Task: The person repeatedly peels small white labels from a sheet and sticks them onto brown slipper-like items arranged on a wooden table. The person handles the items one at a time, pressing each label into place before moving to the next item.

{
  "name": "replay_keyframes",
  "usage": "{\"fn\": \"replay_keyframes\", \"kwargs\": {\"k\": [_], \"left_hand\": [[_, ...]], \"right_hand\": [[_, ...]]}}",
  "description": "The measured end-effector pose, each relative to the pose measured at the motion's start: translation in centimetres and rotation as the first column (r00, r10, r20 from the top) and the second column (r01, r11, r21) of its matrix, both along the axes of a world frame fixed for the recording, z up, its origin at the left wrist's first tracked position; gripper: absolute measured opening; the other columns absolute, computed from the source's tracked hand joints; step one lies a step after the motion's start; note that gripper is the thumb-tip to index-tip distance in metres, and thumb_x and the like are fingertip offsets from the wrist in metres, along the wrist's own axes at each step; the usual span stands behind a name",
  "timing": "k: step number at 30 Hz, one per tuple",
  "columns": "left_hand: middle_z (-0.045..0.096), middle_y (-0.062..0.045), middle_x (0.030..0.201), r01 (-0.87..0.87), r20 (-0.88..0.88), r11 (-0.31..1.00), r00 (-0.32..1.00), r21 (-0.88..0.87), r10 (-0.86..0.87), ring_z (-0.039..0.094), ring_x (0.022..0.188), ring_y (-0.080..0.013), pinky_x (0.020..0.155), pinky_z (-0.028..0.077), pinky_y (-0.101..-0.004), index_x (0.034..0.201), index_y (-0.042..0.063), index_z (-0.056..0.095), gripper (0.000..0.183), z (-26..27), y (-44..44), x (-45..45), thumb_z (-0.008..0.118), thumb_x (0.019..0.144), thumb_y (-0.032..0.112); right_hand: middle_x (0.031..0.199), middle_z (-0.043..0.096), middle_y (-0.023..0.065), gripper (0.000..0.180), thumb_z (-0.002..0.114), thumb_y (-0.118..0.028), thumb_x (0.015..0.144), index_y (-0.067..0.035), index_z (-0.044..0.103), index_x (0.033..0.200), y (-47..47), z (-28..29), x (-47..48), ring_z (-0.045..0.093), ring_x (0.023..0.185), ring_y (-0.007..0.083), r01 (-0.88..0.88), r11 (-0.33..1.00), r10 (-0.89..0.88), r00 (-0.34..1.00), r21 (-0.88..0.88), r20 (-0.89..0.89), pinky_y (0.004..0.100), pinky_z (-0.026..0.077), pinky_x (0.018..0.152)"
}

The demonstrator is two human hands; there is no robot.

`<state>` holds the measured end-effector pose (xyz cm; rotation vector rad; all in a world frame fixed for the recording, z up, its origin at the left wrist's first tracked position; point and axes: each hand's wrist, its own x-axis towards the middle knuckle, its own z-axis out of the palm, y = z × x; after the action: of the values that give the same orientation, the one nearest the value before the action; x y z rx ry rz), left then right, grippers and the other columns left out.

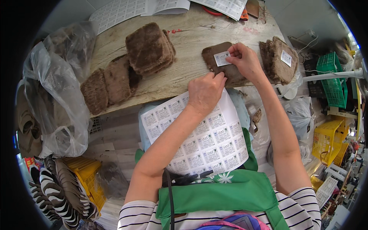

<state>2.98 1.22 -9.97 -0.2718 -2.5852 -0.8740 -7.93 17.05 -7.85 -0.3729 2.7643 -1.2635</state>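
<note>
Between the thumb and fingers of my right hand (244, 60) is a small printed white label (221, 58). It lies on or just over a brown plush fabric piece (234, 74) near the table's front edge. My left hand (205, 90) has curled fingers touching the near edge of that piece; its thumb is hidden, so a grip is unclear. Below my hands, a large sheet of printed labels (205, 141) rests on my lap, partly covered by my left forearm. To the right, a stack of brown plush pieces (283, 67) carries a label (286, 58) on top.
More brown plush pieces (148, 47) are stacked on the wooden table (189, 37), with others (116, 77) leaning beside them. Further label sheets (120, 13) lie at the back. A clear plastic bag (60, 95) hangs at left. Green (332, 83) and yellow baskets (327, 136) stand at right.
</note>
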Motion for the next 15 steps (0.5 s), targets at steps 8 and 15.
{"fn": "replay_keyframes", "kwargs": {"k": [8, 15], "left_hand": [[0.067, -0.006, 0.068, -0.001, 0.036, 0.998, 0.999, 0.056, -0.001, 0.065, 0.059, -0.0289, 0.052, 0.049, -0.0394, 0.098, 0.013, 0.074, 0.016, -0.29, 0.01, -0.68, 0.073, 0.085, 0.023], [0.064, -0.011, 0.059, -0.033, 0.09, 0.999, 0.995, 0.012, 0.032, 0.064, 0.052, -0.0313, 0.05, 0.048, -0.0442, 0.122, 0.006, 0.065, 0.041, 0.17, 0.19, -0.85, 0.072, 0.085, 0.023]], "right_hand": [[0.087, 0.072, 0.011, 0.029, 0.081, -0.014, 0.076, -0.001, 0.067, 0.097, -0.43, 0.7, -0.4, 0.068, 0.079, 0.0232, 0.003, 0.99, -0.004, 1.0, 0.138, 0.01, 0.0352, 0.053, 0.072], [0.087, 0.072, 0.0108, 0.032, 0.082, -0.02, 0.075, -0.003, 0.068, 0.098, -0.54, 0.68, -0.21, 0.068, 0.081, 0.0257, 0.001, 0.981, -0.002, 1.0, 0.196, 0.005, 0.0368, 0.053, 0.073]]}}
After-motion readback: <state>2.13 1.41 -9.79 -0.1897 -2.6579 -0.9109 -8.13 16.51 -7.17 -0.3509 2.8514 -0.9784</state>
